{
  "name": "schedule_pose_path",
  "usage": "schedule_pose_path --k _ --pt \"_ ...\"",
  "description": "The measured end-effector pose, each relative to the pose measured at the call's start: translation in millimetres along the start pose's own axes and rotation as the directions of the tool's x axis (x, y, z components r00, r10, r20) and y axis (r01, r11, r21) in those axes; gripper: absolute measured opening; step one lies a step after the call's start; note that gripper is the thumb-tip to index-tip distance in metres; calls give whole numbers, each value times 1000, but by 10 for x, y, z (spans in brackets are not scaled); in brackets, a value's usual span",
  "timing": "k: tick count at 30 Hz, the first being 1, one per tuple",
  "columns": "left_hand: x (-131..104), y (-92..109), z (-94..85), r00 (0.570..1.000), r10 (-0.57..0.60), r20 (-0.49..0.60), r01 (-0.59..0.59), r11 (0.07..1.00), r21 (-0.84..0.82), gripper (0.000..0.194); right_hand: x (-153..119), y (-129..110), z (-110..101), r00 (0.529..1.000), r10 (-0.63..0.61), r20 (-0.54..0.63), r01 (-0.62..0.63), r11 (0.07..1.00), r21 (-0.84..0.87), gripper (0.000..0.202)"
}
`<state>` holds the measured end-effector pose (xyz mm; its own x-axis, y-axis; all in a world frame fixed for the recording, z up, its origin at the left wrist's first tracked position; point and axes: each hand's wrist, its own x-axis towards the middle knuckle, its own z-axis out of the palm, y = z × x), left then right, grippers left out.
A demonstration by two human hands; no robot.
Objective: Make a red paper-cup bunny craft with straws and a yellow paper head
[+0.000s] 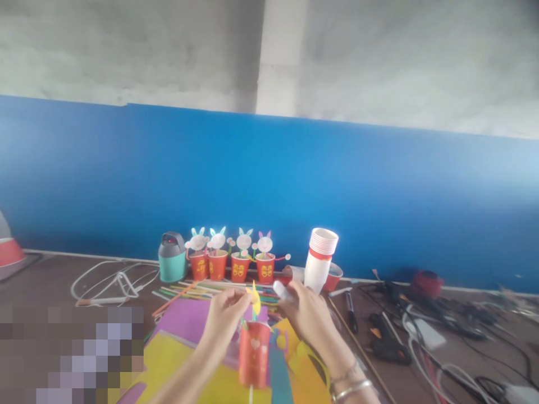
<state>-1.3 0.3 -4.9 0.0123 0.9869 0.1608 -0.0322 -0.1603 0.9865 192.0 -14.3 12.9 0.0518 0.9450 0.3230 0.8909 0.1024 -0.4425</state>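
My left hand is closed in a pinch on a yellow paper cutout, just above the rim of a red paper cup. The cup stands upright, with pale hearts on its side and a thin white stick below it. A green-blue strip joins the cutout to the cup's opening. To the right of the cup, my right hand is closed around a short whitish tube, its tip pointing toward the cutout. Blur hides what kind of tube it is. A smaller yellow piece shows at the cup's right side.
Behind my hands stand several red cups with rabbit-faced figures, a teal-and-grey container and a tall stack of white cups. Coloured paper and thin sticks cover the middle. A black glue gun and tangled cables lie right.
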Motion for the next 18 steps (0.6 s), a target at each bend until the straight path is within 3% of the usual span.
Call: schedule_pose_path --k 4,7,10,18 --pt "-14 -38 29 1000 -11 13 11 1000 -16 20 134 339 13 985 125 116 -140 981 134 24" --pt "-18 -60 45 999 -35 7 35 999 -23 20 157 491 50 970 173 168 -195 973 121 16" --pt "-14 -78 44 998 -53 23 54 998 -29 21 135 543 66 956 207 207 -223 974 52 6" --pt "-3 -109 34 995 -79 61 80 997 -16 23 119 498 63 925 260 276 -230 963 -138 13"
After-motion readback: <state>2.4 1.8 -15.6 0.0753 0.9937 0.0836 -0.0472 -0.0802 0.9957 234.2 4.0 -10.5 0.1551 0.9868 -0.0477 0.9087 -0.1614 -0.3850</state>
